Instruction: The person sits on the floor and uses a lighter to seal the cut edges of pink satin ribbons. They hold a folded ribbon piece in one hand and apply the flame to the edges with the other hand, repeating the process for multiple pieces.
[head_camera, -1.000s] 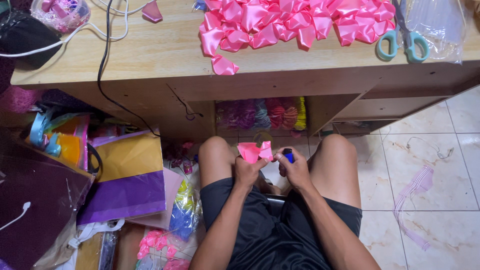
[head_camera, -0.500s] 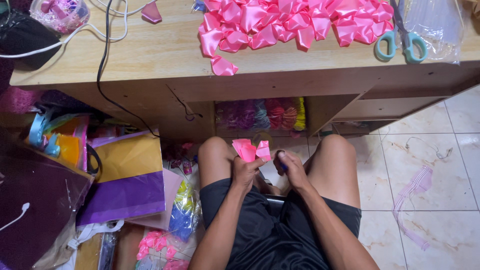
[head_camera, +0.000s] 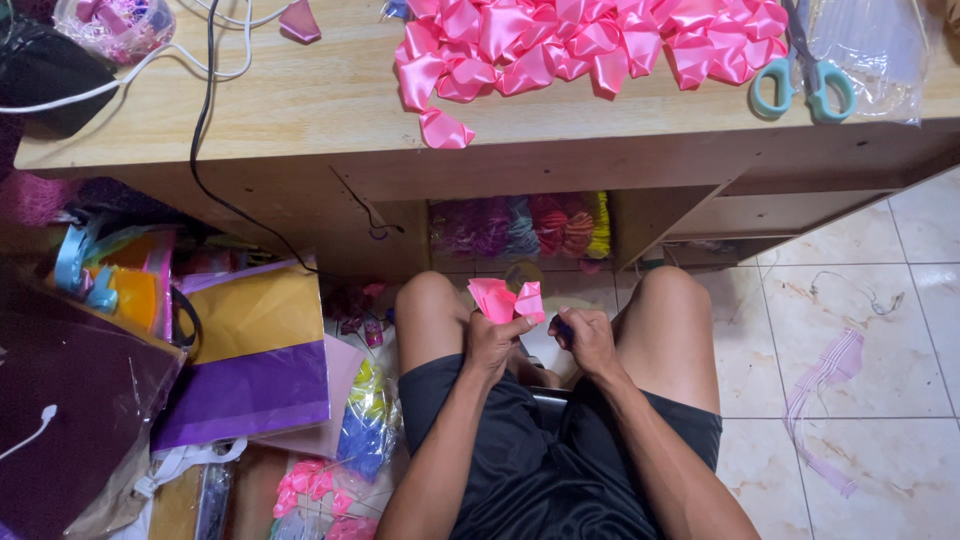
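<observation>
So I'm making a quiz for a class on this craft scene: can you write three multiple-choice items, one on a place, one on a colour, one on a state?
1. Where do the scissors lie?
A. floor
B. wooden table
C. lap

2. What colour is the folded ribbon piece?
A. pink
B. green
C. white

3. How is the left hand?
A. flat and open
B. closed on the ribbon piece
C. out of view

Key: B, they rest at the table's right end; A, it matches the ribbon pile; B, fingers pinch it.
</observation>
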